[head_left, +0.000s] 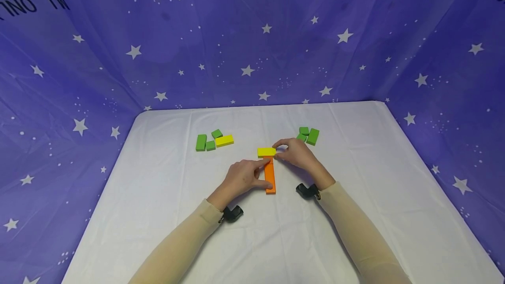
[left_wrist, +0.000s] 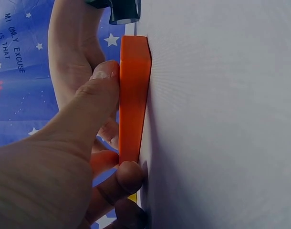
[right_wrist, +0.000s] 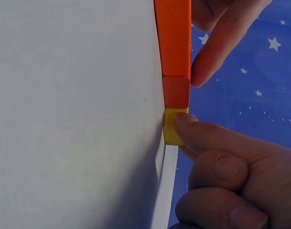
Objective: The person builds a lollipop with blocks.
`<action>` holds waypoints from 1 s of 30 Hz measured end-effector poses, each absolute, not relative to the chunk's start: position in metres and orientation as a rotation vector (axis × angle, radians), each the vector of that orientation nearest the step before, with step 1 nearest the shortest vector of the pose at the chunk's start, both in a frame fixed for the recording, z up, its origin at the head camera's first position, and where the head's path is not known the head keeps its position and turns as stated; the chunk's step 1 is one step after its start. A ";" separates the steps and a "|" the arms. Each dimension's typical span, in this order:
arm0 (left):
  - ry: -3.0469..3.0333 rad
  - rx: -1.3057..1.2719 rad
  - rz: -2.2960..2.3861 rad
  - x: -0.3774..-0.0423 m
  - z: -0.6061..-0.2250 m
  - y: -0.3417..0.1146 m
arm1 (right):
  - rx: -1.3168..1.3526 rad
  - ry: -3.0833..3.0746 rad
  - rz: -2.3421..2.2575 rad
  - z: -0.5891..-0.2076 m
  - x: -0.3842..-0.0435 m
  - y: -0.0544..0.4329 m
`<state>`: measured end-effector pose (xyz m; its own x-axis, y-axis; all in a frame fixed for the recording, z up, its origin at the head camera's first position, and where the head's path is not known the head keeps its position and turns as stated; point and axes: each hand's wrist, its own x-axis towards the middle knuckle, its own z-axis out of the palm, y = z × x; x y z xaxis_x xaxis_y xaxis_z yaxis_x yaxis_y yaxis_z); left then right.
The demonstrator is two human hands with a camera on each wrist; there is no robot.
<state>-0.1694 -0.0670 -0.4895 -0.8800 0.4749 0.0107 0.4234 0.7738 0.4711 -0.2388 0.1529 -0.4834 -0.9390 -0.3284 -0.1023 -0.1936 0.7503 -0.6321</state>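
Note:
In the head view, a long orange block [head_left: 269,174] lies on the white table with a short orange block [right_wrist: 176,91] at its far end. Across that end sits a yellow block [head_left: 266,152], forming a T shape with them. My left hand [head_left: 243,176] holds the orange pieces, its thumb on the near part and its index finger at the far end. From the right, my right hand [head_left: 296,153] pinches the end of the yellow block between thumb and finger. The right wrist view shows the thumb pressing the yellow block's side, right beside the short orange block.
Green blocks [head_left: 201,142] and another yellow block [head_left: 224,140] lie in a group at the back left. More green blocks [head_left: 313,136] are grouped behind my right hand. A purple star-patterned curtain [head_left: 252,38] stands behind the white table [head_left: 169,231].

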 end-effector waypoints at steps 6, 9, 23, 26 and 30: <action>2.862 0.728 0.715 -0.169 -0.490 -0.068 | -0.413 2.722 -0.952 -0.482 -0.238 0.154; 2.861 0.724 0.719 -0.169 -0.490 -0.068 | -0.409 2.715 -0.945 -0.483 -0.238 0.154; 2.850 0.719 0.748 -0.168 -0.489 -0.067 | -0.352 2.679 -0.963 -0.480 -0.239 0.158; 2.851 0.729 0.745 -0.169 -0.489 -0.067 | -0.318 2.657 -0.994 -0.477 -0.241 0.163; 2.835 0.744 0.746 -0.169 -0.489 -0.068 | -0.278 2.657 -1.069 -0.470 -0.245 0.174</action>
<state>-0.1691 -0.0678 -0.4890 -0.8726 0.4884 0.0110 0.4305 0.7581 0.4899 -0.2453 0.1736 -0.4697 -0.9470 -0.2721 -0.1706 -0.0781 0.7103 -0.6995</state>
